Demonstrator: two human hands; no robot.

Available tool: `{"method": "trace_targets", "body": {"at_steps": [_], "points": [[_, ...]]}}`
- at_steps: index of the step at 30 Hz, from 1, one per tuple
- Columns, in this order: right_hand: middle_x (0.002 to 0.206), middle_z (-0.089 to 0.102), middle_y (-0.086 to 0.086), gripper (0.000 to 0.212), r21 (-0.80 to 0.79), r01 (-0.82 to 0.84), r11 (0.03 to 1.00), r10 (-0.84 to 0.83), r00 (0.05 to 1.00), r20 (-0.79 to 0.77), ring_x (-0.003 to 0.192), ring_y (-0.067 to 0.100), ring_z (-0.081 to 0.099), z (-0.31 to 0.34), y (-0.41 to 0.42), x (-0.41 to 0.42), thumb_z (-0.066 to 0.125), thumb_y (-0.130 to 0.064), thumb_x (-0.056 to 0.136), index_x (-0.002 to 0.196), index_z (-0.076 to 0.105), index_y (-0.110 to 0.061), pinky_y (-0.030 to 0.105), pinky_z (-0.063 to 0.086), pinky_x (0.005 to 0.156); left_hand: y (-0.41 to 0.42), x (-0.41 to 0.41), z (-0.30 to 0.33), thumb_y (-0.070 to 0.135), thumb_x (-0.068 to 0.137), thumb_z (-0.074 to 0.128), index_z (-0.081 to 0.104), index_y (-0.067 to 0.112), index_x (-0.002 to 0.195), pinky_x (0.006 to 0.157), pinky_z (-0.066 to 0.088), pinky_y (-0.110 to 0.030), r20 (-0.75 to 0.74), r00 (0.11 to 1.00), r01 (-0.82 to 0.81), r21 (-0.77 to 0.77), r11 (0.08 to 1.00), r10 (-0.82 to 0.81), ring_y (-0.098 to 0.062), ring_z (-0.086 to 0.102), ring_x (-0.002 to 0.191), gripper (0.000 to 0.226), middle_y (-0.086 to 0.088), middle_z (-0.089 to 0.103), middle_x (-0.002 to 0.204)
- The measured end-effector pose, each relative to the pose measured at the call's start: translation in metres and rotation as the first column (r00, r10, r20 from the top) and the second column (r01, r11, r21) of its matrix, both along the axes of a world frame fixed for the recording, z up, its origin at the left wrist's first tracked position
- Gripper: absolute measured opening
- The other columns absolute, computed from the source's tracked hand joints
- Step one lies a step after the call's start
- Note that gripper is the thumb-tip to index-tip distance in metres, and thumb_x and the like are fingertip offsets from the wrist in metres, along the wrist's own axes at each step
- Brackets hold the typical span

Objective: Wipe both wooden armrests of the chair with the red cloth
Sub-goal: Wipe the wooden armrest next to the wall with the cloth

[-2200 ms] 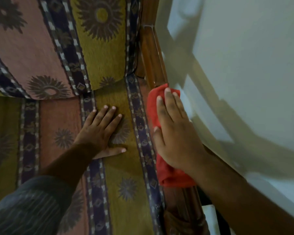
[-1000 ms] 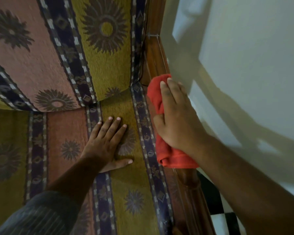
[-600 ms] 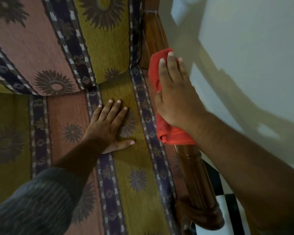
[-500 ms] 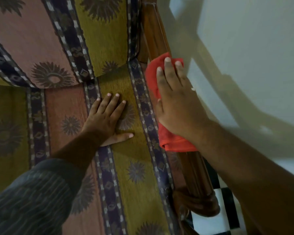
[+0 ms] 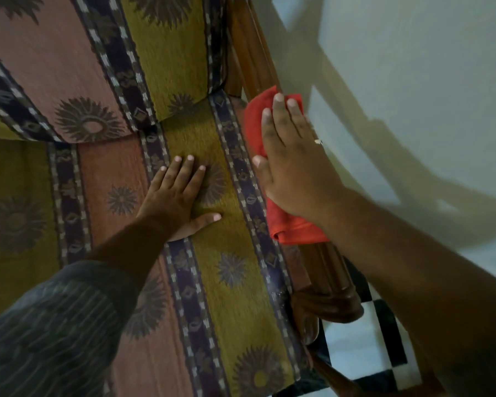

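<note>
The red cloth lies folded over the chair's right wooden armrest, which runs from the backrest down to its rounded front end. My right hand presses flat on the cloth, fingers pointing toward the backrest, covering its middle. My left hand rests palm down with fingers spread on the patterned seat cushion. The chair's other armrest is out of view.
A pale wall stands tight against the armrest's right side. The backrest cushion rises at the top left. A black-and-white tiled floor shows under the armrest's front end.
My right hand first slid the cloth up the armrest toward the backrest, then drew it back a little toward me. My left hand stays planted on the seat.
</note>
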State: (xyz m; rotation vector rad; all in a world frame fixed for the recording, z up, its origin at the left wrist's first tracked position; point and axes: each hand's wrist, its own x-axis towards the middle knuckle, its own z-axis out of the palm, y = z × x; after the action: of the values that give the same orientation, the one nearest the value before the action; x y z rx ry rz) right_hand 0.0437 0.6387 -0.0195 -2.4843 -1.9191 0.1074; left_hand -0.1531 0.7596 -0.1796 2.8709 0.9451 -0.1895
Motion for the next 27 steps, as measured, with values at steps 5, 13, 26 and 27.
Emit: {"method": "trace_targets", "body": {"at_steps": [5,13,26,27], "points": [[0.166,0.010,0.020,0.063,0.033,-0.050,0.998,0.052,0.997,-0.062,0.154,0.036,0.007,-0.003,-0.047,-0.009,0.043,-0.027,0.102,0.154,0.019,-0.001,0.052,0.018,0.123,-0.001,-0.002,-0.002,0.094,0.072,0.003,-0.003,0.019,0.158,0.125,0.003,-0.050,-0.003,1.000,-0.007,0.000,1.000,0.007,-0.030,-0.004,0.154,0.115,-0.010,-0.004,0.168],[0.168,0.001,0.014,0.066,0.023,-0.003,1.000,0.005,0.996,-0.086,0.154,0.034,0.001,-0.006,-0.021,0.000,0.043,-0.028,0.102,0.156,0.013,-0.007,0.054,0.022,0.121,-0.001,-0.001,-0.012,0.092,0.077,0.010,0.000,0.017,0.158,0.123,0.003,-0.051,0.001,1.000,-0.005,0.035,0.999,0.005,-0.034,0.000,0.154,0.111,-0.013,0.002,0.168],[0.166,0.008,0.018,0.061,0.129,0.040,0.991,-0.014,0.981,-0.193,0.154,0.031,0.005,-0.014,-0.123,-0.034,0.034,-0.032,0.105,0.155,0.017,-0.003,0.048,0.022,0.123,-0.058,-0.005,-0.004,0.083,0.084,0.014,0.004,0.016,0.159,0.122,0.004,-0.055,-0.005,0.978,-0.209,-0.112,0.972,0.210,-0.037,-0.001,0.154,0.101,-0.015,0.003,0.168],[0.167,0.006,0.014,0.063,0.180,0.101,0.978,-0.050,0.961,-0.272,0.155,0.027,0.005,-0.013,-0.123,-0.034,0.035,-0.035,0.105,0.157,0.014,-0.007,0.040,0.018,0.124,-0.063,-0.002,-0.001,0.081,0.085,0.023,0.005,0.018,0.159,0.123,0.003,-0.054,-0.005,0.967,-0.252,-0.156,0.955,0.255,-0.035,-0.002,0.154,0.098,-0.013,0.002,0.168]]}}
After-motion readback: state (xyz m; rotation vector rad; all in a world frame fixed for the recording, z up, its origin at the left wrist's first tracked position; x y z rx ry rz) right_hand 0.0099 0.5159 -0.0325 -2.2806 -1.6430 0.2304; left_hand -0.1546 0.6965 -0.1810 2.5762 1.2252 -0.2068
